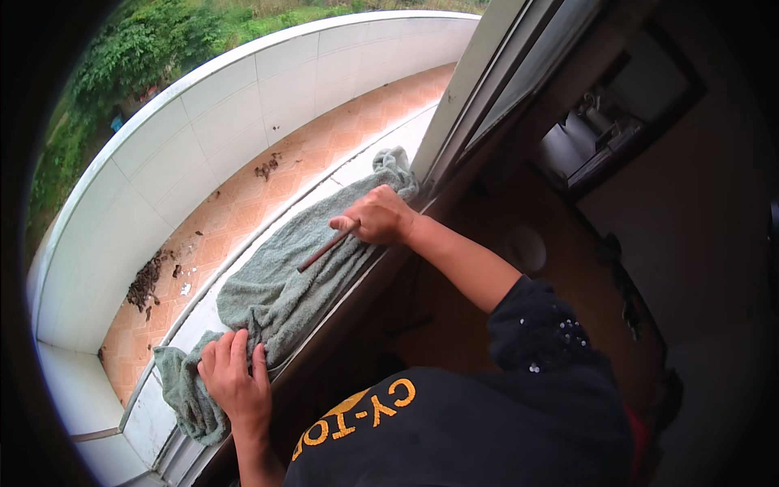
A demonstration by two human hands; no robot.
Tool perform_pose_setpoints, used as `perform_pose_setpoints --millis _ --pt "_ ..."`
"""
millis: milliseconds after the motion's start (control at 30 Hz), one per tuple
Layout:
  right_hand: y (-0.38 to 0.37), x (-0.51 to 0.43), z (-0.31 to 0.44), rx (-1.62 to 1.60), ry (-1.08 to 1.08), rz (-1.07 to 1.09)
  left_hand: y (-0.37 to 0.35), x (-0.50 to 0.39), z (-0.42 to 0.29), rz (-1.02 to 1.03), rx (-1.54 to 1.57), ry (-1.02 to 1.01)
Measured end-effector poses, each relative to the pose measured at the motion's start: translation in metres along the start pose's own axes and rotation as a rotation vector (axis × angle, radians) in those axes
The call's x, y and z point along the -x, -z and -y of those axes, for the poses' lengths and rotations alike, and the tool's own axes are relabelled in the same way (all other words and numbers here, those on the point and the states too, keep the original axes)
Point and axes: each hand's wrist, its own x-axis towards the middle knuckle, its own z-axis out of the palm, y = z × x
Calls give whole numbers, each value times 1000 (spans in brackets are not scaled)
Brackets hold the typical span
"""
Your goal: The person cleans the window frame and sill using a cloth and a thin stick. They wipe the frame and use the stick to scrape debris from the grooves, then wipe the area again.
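A grey-green terry cloth [274, 268] lies spread and wrinkled along the window sill [195, 329], covering part of the window track. My right hand [377, 216] is closed around a thin reddish-brown rod [325, 249] whose free end points down-left over the cloth; the hand rests at the cloth's upper part, near the window frame. At the cloth's lower end, my left hand [237, 377] pinches a gathered fold between thumb and fingers. A bunched end of the cloth hangs beside that hand's outer side. What lies beneath the cloth is hidden.
The sliding window frame [487, 97] rises just beyond my right hand. Outside, a curved white tiled parapet [225, 109] bounds an orange tiled balcony floor [243, 189] with dark debris [146, 283]. Bare window track [182, 459] shows at the lower left. The room at right is dim.
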Motion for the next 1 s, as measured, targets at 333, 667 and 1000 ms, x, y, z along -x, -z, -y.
perform_pose_setpoints --millis 333,667,1000 --pt "-5 -8 15 -55 114 180 1 0 -3 -10 20 -2" --pt "-32 -11 97 -337 495 114 -5 5 -2 -46 5 -46" --pt "13 -7 -17 -70 0 212 -2 3 -5 -57 4 -21"
